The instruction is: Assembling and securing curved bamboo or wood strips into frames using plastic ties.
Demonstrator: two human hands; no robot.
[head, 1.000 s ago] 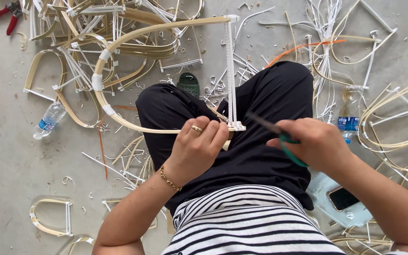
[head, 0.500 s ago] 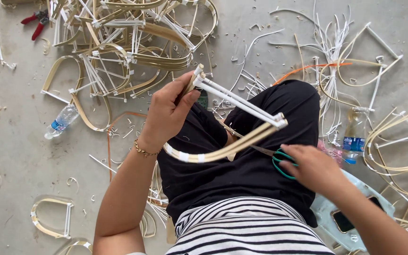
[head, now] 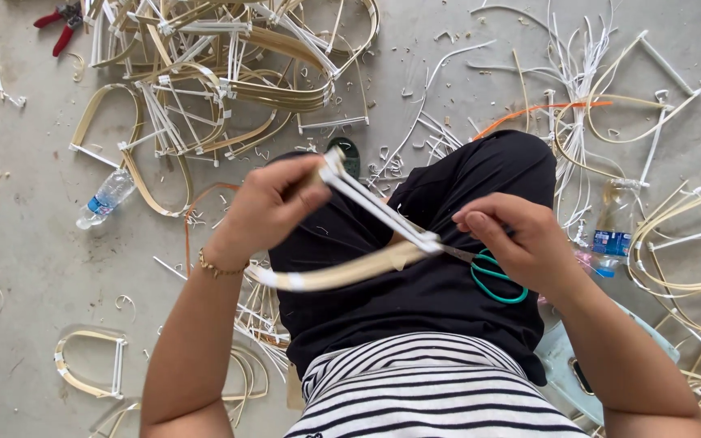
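Two hands work over a lap in black trousers. Left hand [head: 273, 203] is clenched around one end of a bent tan cane frame with white plastic wrapping [head: 359, 243], holding it up off the lap so its other end points at the right hand. Right hand [head: 521, 243] has its grip closed through the handles of green-handled scissors [head: 488, 272], and the blades touch the frame's white corner, where a cut could be made. Behind, on the grey concrete floor [head: 34, 276], a pile of matching cane frames [head: 221, 73] lies well apart from the hands. A clear plastic water bottle [head: 105, 197] lies near it, and red-handled pliers [head: 58, 24] rest far off.
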